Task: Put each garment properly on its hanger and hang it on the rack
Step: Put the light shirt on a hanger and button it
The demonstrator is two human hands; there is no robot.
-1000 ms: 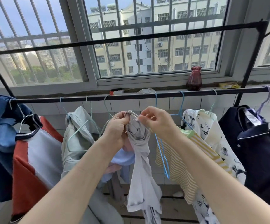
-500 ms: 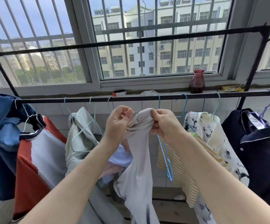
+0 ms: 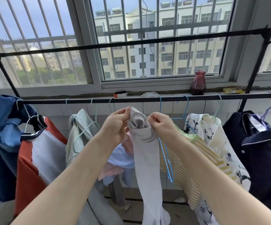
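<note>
Single head-worn view, wide-angle, edges bowed. Faces forward, slightly down, toward barred window (image 3: 147, 46). Clothes rack rail (image 3: 147, 99) crosses mid-frame, close. Both forearms enter from bottom edge, hands near lens at centre.

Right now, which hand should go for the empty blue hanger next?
Right, probably. The right hand pinches the grey garment right beside the empty blue hanger, which hangs from the rail just behind that wrist. The left hand, also pinching the garment, sits on its far side.
</note>
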